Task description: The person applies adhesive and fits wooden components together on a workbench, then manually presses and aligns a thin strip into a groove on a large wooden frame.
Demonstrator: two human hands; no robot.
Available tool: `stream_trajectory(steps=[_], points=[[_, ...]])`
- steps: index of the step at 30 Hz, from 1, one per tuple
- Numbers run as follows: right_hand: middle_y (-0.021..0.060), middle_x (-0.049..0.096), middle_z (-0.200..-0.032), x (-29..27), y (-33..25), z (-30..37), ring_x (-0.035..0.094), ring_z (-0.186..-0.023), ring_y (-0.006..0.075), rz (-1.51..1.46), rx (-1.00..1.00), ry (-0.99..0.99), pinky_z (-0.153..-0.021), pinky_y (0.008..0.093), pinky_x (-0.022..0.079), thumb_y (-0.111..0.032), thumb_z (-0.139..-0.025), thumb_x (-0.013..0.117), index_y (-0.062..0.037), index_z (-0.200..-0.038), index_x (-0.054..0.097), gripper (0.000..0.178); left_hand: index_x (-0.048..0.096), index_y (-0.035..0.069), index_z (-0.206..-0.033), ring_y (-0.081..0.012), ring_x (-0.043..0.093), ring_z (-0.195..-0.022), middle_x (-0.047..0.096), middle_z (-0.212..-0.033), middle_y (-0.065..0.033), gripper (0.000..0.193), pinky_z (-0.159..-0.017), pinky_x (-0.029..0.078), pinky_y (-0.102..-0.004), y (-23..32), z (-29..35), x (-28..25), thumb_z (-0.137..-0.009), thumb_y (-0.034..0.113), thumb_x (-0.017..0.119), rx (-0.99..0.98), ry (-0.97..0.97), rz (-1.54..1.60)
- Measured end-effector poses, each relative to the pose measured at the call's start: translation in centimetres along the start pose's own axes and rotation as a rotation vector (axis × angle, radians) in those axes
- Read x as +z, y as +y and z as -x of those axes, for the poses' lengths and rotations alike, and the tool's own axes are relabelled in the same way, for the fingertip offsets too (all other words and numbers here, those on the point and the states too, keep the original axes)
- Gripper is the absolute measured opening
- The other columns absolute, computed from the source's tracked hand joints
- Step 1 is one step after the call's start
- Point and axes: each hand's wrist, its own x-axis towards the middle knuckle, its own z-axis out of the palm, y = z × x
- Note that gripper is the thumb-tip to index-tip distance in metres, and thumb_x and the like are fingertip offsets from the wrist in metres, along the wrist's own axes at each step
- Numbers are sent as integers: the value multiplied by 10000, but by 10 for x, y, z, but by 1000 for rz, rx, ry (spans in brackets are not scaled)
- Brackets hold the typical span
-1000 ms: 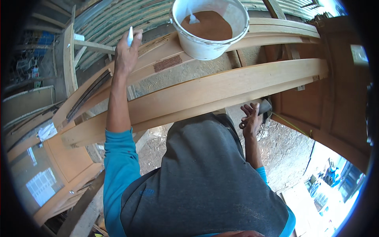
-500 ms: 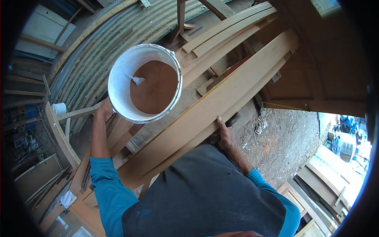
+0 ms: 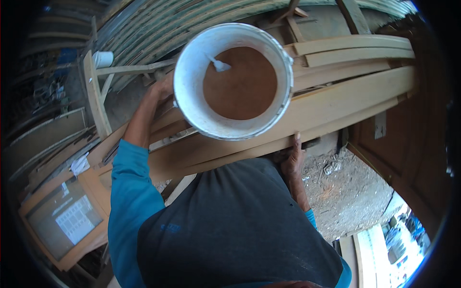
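Clock positions refer to the centre of my head view. At 11 o'clock I see corrugated sheeting [image 3: 149, 43]; at 10 o'clock, a timber upright [image 3: 96, 101] and a small white tub [image 3: 103, 59]. A crumpled white cloth [image 3: 79, 164] lies at 9 o'clock, a framed panel [image 3: 36, 223] bearing a paper sheet at 8 o'clock. A brown panelled piece [image 3: 403, 153] bounds the area at 3 o'clock; littered ground [image 3: 341, 192] shows at 4 o'clock.

The white bucket [image 3: 192, 101] is at 12 o'clock, obstructing my view of part of the pale plank [image 3: 345, 98] and of the left hand [image 3: 164, 84]. The plank is smooth, long and light tan, running from 2 o'clock toward 8 o'clock.

The bucket is round, its rim smudged. It contains a brown substance [image 3: 245, 89]; a white flared-end tool [image 3: 221, 66] sits inside at 11 o'clock.

Left hand: at the bucket's 9 o'clock side, fingers hidden; I am unable to determine its grip. Right hand [image 3: 294, 161]: thumb at the plank's near edge, beside a dark object [image 3: 312, 143]; its fingers are in shadow, so I cannot confirm a grip
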Motion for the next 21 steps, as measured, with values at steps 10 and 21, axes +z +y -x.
stream_trajectory(steps=[10, 21], points=[[143, 462, -1427, -23, 30, -11, 572, -1007, 199, -37, -137, -198, -812, 300, 496, -571, -1030, 493, -49, -1581, 303, 783, 613, 1, -1376, -390, 607, -1228, 646, -1324, -267, 811, -1024, 473, -475, 3, 2, 19, -953, 691, 560, 84, 180, -384], [128, 474, -1487, -49, 44, -31, 490, -1321, 254, 536, -544, -209, -1123, 430, 395, -500, -1021, 542, -51, -1510, 432, 673, 697, -47, -1188, -431, 674, -1093, 700, -1130, -314, 763, -913, 534, -504, 10, 3, 20, -968, 668, 545, 148, 214, -396]])
